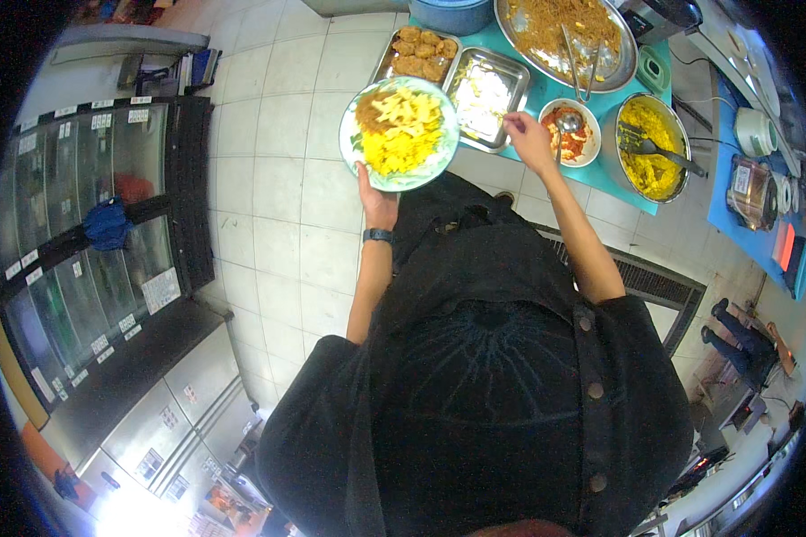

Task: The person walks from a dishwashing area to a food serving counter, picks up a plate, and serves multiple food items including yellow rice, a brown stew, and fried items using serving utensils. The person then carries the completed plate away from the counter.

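Observation:
My left hand point(377, 201) grips the near rim of a pale green plate point(447, 156) from below, held level off the table. On it lie yellow rice point(393, 156), pale yellow egg-like strips point(413, 111) and brown noodles point(374, 115). My right hand point(532, 142) hovers by the right edge of a steel tray point(522, 86), its thumb and fingers drawn together; whether something small sits between them cannot be told. A few yellow shreds remain in that tray. Right of this hand stands a white bowl point(594, 149) of red sambal-like sauce with a metal spoon point(568, 122) in it.
Around the turquoise tabletop point(581, 180) are a tray of fried patties point(424, 54), a large basin of noodles point(544, 30) with tongs point(574, 64), and a pot of yellow rice point(645, 181) with a black spatula point(665, 154). Glass-door fridges point(94, 181) stand left; a person point(745, 349) is far right.

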Demonstrator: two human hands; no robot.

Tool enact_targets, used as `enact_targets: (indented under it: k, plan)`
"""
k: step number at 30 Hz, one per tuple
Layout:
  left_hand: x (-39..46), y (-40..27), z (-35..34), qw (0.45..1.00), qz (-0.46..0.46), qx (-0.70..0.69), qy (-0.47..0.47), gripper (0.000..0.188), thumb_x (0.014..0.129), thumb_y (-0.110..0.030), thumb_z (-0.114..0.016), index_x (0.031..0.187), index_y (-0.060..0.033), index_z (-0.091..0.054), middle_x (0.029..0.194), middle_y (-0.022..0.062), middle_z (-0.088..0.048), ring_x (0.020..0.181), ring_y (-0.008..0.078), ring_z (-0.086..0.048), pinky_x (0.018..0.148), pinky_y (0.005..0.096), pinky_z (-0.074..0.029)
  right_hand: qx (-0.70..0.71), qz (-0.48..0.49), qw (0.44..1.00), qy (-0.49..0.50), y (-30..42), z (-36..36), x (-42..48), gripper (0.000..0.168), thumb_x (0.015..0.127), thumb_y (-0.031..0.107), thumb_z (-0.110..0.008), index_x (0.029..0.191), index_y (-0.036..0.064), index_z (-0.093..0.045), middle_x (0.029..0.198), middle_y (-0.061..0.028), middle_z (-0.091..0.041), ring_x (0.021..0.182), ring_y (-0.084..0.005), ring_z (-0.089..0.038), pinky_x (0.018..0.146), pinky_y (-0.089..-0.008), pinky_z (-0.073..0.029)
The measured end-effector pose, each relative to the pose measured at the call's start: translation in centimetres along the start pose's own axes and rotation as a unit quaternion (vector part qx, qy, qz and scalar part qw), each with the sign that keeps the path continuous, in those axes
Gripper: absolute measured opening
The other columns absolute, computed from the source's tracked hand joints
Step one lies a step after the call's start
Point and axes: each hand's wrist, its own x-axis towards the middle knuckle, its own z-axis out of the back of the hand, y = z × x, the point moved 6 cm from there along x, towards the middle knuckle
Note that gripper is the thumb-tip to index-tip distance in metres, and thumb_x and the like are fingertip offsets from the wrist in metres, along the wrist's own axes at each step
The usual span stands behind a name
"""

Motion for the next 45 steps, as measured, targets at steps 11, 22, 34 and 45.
enact_targets:
  k: [11,22,34,45]
  plan:
    - [9.7,-9.7,7.7,0.999,-0.023,0.032,-0.010,0.062,0.098,-0.048,-0.039,0.143,-0.0064,-0.031,0.144,0.0059,-0.040,0.129,0.0222,-0.041,0.106,0.0388,-0.034,-0.189,0.017,0.981,-0.037,1.3,-7.5,5.9,0.029,0.084,0.023,-0.062,0.105,0.004,-0.062,0.099,-0.0164,-0.065,0.093,-0.0308,-0.063,0.082,-0.0412,-0.049]
    - [18.4,-13.7,10.8,0.997,0.039,0.069,-0.003,0.061,0.097,-0.049,-0.040,0.140,-0.0062,-0.035,0.138,0.0062,-0.047,0.125,0.0224,-0.046,0.103,0.0391,-0.036,-0.422,0.185,0.886,0.050,9.0,-20.5,17.7,0.026,0.085,0.010,-0.047,0.107,0.004,-0.060,0.111,-0.0121,-0.061,0.102,-0.0281,-0.059,0.087,-0.0378,-0.049]
    - [20.7,-13.9,10.1,0.991,0.080,0.078,0.073,0.057,0.098,-0.044,-0.043,0.138,-0.0039,-0.039,0.136,0.0063,-0.050,0.124,0.0204,-0.047,0.104,0.0368,-0.036,-0.268,0.042,0.959,-0.080,10.2,-15.0,15.6,0.029,0.078,0.026,-0.065,0.098,0.006,-0.067,0.105,-0.0120,-0.066,0.100,-0.0282,-0.062,0.083,-0.0383,-0.050]
    - [21.3,-14.3,4.4,0.973,0.126,0.059,0.182,0.055,0.099,-0.043,-0.041,0.139,-0.0049,-0.036,0.137,0.0070,-0.049,0.124,0.0216,-0.048,0.103,0.0374,-0.038,0.006,0.020,0.999,-0.025,22.5,-17.4,8.9,0.034,0.084,0.023,-0.069,0.111,0.005,-0.060,0.094,-0.0044,-0.064,0.076,-0.0113,-0.057,0.068,-0.0262,-0.046]
